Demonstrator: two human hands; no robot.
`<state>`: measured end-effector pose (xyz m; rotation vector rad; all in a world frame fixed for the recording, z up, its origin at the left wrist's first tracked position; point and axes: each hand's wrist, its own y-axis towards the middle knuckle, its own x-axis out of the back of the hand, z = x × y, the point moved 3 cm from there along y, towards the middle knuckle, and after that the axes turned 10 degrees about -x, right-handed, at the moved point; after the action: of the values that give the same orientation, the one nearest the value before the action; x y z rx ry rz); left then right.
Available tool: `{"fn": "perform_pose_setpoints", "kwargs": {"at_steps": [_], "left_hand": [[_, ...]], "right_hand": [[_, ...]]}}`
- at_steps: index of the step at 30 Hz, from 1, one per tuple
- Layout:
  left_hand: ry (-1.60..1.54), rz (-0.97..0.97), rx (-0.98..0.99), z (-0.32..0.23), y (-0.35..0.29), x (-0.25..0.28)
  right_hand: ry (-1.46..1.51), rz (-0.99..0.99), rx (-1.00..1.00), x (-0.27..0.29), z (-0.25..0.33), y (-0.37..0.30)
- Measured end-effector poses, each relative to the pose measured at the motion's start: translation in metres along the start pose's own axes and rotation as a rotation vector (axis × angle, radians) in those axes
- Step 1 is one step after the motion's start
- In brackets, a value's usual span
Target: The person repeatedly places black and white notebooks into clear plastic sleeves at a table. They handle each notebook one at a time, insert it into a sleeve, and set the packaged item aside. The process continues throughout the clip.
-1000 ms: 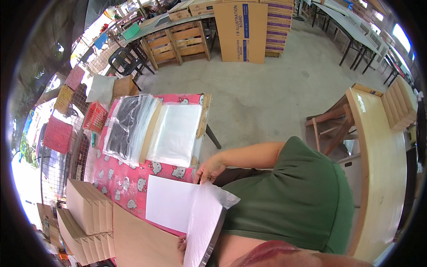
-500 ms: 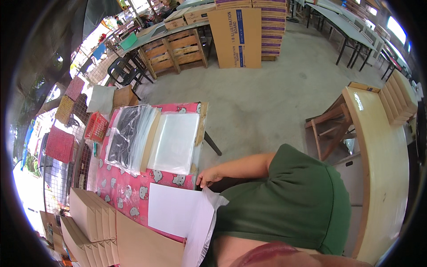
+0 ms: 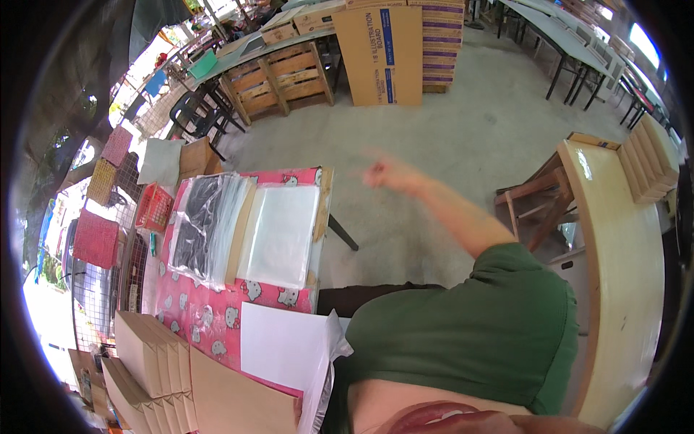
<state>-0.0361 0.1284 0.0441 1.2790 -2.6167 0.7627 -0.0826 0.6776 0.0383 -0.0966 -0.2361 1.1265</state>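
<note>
My right hand, smeared by motion, is raised over the floor beyond the table's right edge. It touches nothing that I can see, and its fingers are too blurred to read. My left hand is out of view. Close to my body, a white sheet lies on the table, its right end against crumpled clear plastic film. Farther up the table is a stack of clear plastic sleeves, beside a bundle of glossy plastic. A brown board lies at the near side of the white sheet.
Brown folded stacks stand at the near left of the pink-covered table. A red basket sits by its left edge. A pale wooden table is on the right. A large carton and a pallet stand farther back.
My right hand has left the table edge beside the white sheet and swung up and away over the floor. The plastic film by the sheet has shifted slightly.
</note>
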Motion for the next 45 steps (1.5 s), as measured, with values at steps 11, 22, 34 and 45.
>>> {"fn": "perform_pose_setpoints", "kwargs": {"at_steps": [11,22,34,45], "left_hand": [[-0.003,0.002,-0.016,0.003,-0.007,-0.006],[-0.010,-0.007,-0.024,0.011,-0.006,-0.004],[-0.002,-0.033,-0.029,0.025,-0.018,0.017],[-0.011,-0.077,-0.033,0.052,-0.041,0.047]], "right_hand": [[0.307,-0.780,0.449,0.231,0.145,-0.063],[0.318,-0.804,0.346,0.258,0.163,-0.071],[0.065,-0.698,0.377,0.180,0.163,-0.071],[-0.281,1.184,0.885,-0.191,0.123,-0.153]]}}
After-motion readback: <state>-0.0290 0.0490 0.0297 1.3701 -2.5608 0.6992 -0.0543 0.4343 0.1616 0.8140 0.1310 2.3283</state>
